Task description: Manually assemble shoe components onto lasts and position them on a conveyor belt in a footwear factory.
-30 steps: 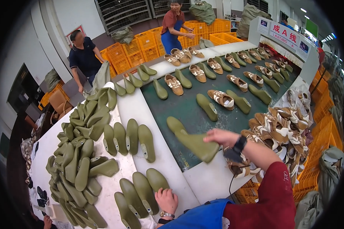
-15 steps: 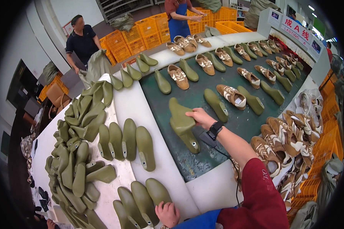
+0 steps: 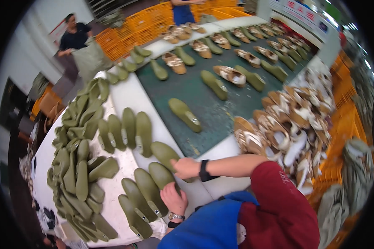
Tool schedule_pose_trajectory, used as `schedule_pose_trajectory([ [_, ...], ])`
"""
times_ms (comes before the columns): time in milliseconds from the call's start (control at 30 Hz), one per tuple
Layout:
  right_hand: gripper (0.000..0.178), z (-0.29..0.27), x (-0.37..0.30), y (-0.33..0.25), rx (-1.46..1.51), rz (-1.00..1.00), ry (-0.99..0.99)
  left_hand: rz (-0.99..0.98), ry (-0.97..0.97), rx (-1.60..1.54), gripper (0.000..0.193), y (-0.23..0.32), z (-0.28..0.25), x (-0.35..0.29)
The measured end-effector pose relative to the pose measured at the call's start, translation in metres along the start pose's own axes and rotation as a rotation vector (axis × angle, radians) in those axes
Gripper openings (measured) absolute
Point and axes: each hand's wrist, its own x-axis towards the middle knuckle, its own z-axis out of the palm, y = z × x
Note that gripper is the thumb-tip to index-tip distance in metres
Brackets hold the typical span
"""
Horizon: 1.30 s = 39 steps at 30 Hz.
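My right hand [image 3: 186,168] is closed on a green shoe last [image 3: 163,152], held over the white table edge beside the dark green belt. Close by, my left hand [image 3: 174,199] curls its fingers round the heel end of another green last [image 3: 160,174]. That one is the rightmost of a near row of green lasts [image 3: 134,216] lying side by side. At the near end of the belt [image 3: 162,97], a single last [image 3: 184,114] lies sole up. Farther along, lasts alternate with brown-and-white shoes [image 3: 230,75].
A large heap of green lasts [image 3: 75,166] covers the left of the white table [image 3: 126,89]. Brown shoes [image 3: 293,116] pile up on the right, beside orange crates [image 3: 347,128]. Across the table one person [image 3: 75,39] handles a grey sack [image 3: 88,58]; another [image 3: 183,12] stands near stacked crates.
My right hand has come back from over the belt toward my left hand, holding a last. One last now lies on the belt near where it was. My left hand has moved onto the nearby last.
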Motion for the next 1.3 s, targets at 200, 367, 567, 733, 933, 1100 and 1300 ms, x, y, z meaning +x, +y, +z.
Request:
schedule_pose_trajectory([
  [200, 0.036, -0.051, -0.044, 0.005, -0.189, -0.016, -0.045, 0.077, 0.022, 0.022, 0.032, -0.006, 0.009, -0.009],
  [367, 0.017, -0.134, -0.168, 0.085, -0.44, 0.433, 0.103, 0.103, 0.042, 0.033, 0.024, -0.01, 0.015, -0.009],
  [567, 0.066, -0.005, -0.217, 0.159, -0.415, 0.701, 0.402, 0.152, 0.078, 0.045, 0.018, -0.008, 0.008, -0.007],
  [733, 0.069, -0.018, -0.222, 0.115, -0.374, 0.536, 0.751, 0.212, -0.053, 0.158, 0.026, 0.004, 0.001, -0.005],
  [933, 0.064, -0.033, -0.162, 0.023, 0.292, -0.09, 1.111, 0.283, 0.148, -0.372, 0.066, 0.084, -0.074, 0.044],
  [1100, 0.066, 0.011, -0.141, -0.024, 0.797, -0.127, 0.854, 0.257, 0.145, -0.327, 0.066, 0.089, -0.099, 0.056],
  [1300, 0.055, -0.015, -0.177, -0.043, -0.055, -0.231, 0.878, 0.239, -0.075, -0.199, 0.05, 0.092, -0.101, 0.035],
])
